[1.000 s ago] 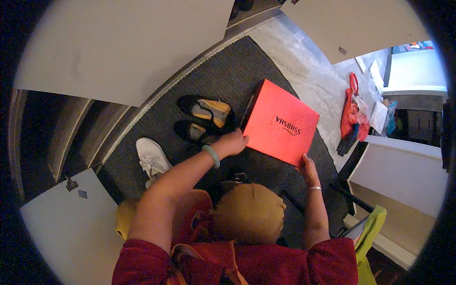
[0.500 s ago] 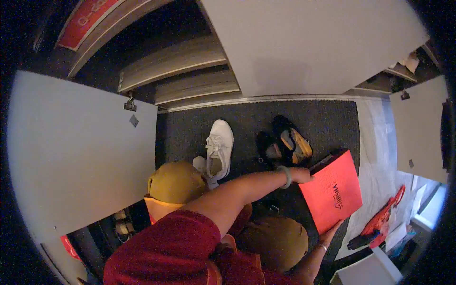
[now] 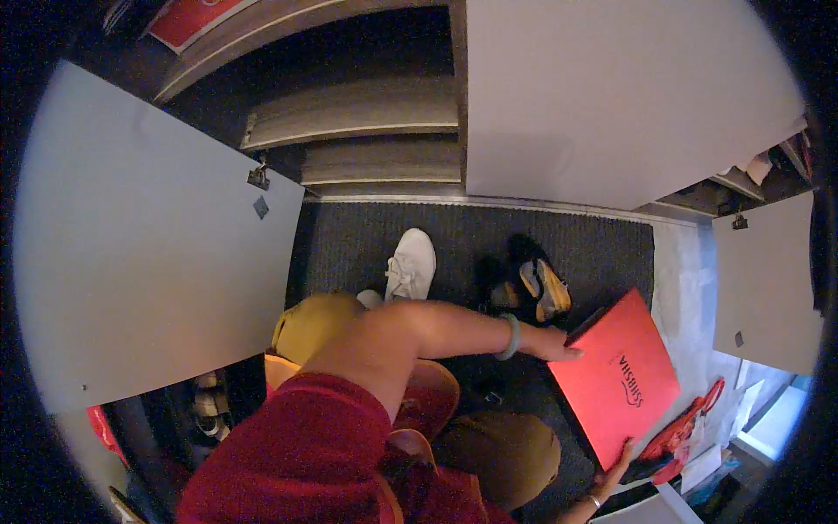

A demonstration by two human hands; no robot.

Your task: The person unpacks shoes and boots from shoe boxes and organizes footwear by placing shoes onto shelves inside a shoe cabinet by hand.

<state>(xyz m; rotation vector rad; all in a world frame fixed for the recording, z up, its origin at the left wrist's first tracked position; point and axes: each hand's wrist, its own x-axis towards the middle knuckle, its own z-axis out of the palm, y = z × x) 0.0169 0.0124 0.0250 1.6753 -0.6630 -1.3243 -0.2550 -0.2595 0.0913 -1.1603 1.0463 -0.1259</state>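
A red shoebox (image 3: 615, 375) with black lettering is tilted above the floor to the right. My left hand (image 3: 552, 343), with a pale green bangle on the wrist, grips its near left edge. At the box's lower edge my right hand (image 3: 618, 467) is closed on the corner, a thin bracelet on that wrist. Left of the box on the dark mat lie black shoes (image 3: 546, 288) with tan insoles. A white sneaker (image 3: 412, 262) stands further left, with its mate mostly hidden behind my left knee and arm.
An open cabinet door (image 3: 166, 253) stands at the left, beside wooden shelves (image 3: 358, 113). A closed pale door panel (image 3: 620, 96) is above the ribbed mat (image 3: 602, 236). Another open door (image 3: 764, 279) is at the right, with a red bag (image 3: 690, 428) below it.
The shoebox has shifted slightly right and down, its printed face turned more toward me. Both hands have moved with it. My view has also shifted a little.
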